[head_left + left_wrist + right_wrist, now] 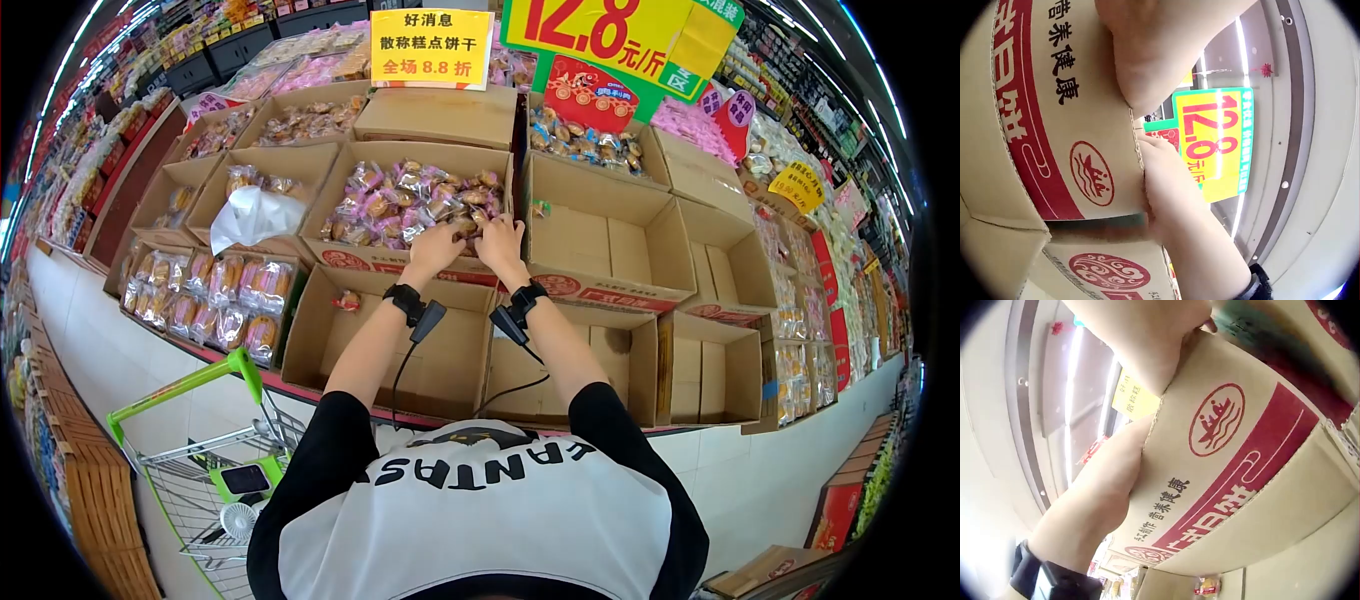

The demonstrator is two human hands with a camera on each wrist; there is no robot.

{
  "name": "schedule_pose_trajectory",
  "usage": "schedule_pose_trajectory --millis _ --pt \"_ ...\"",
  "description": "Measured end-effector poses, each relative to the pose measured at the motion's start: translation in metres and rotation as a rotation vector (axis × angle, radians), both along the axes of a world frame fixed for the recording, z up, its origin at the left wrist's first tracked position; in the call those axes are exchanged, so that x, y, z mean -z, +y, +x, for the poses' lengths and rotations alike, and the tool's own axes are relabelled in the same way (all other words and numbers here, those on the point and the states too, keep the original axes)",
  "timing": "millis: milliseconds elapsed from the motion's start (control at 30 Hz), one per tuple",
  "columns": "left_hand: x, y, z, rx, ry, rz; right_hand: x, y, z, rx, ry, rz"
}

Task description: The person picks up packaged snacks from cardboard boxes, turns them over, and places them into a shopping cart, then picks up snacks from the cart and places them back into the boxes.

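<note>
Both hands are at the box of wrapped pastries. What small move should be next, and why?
Perhaps the right hand should pinch a nearby wrapped pastry: both it and the left hand reach over the near wall of the box, and pastries lie close to their fingers. Whether either already grips one is hard to see.

The left arm (366, 350) and right arm (563, 345) stretch far. The left grip (436, 250) and right grip (501, 248) sit close together, fingertips hard to see.
</note>
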State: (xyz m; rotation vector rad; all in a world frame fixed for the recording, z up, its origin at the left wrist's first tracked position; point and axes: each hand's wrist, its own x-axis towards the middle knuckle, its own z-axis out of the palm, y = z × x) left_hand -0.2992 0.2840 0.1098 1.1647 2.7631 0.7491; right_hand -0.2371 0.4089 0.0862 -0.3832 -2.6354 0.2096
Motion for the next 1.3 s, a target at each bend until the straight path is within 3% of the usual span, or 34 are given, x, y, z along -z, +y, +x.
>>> schedule_pose_trajectory --millis 67,467,567,833,967,1167,1300 --pt "-0.003 0.001 0.0 -0.009 -0.061 -0.04 -0.003 -0.001 0.0 0.025 -0.117 -0.022" --pt "0.009 0.003 -0.016 0.128 -0.205 -0.054 0.0 -0.005 -0.001 0.081 0.016 -0.086" --pt "0.012 0.004 -0.017 0.157 -0.25 -0.033 -0.004 -0.005 0.002 0.095 0.026 0.001" --pt "0.014 0.004 -0.021 0.172 -0.345 -0.017 -0.002 -0.003 -0.003 0.081 -0.144 -0.015" --pt "0.015 0.006 -0.022 0.148 -0.345 -0.029 0.005 -0.001 -0.005 0.074 -0.001 0.049" --pt "0.028 0.01 -0.033 0.151 -0.374 -0.079 -0.002 -0.004 -0.002 0.08 -0.065 0.012" --pt "0.033 0.012 -0.036 0.205 -0.467 0.01 -0.006 -0.005 -0.003 0.131 -0.171 0.035"
